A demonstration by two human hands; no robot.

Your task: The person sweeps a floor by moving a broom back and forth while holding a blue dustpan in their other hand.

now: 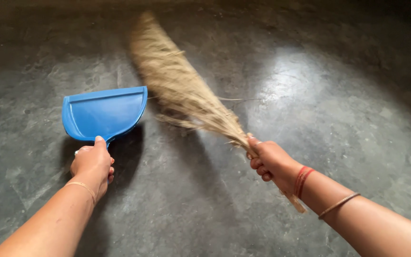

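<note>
My left hand (92, 164) grips the short handle of a blue plastic dustpan (104, 112), thumb on top, holding it just above the dark floor with its open edge turned away from me. My right hand (268, 161) is closed around the bound end of a straw grass broom (179, 83). The broom's bristles fan out up and to the left, blurred, with their tips beside the dustpan's right edge. The stub of the broom sticks out behind my right wrist, which wears red thread and a thin bangle.
A dark grey stone floor (338, 109) with mottled marks fills the view, with a bright patch of reflected light at the upper right. The dustpan casts a shadow beneath itself.
</note>
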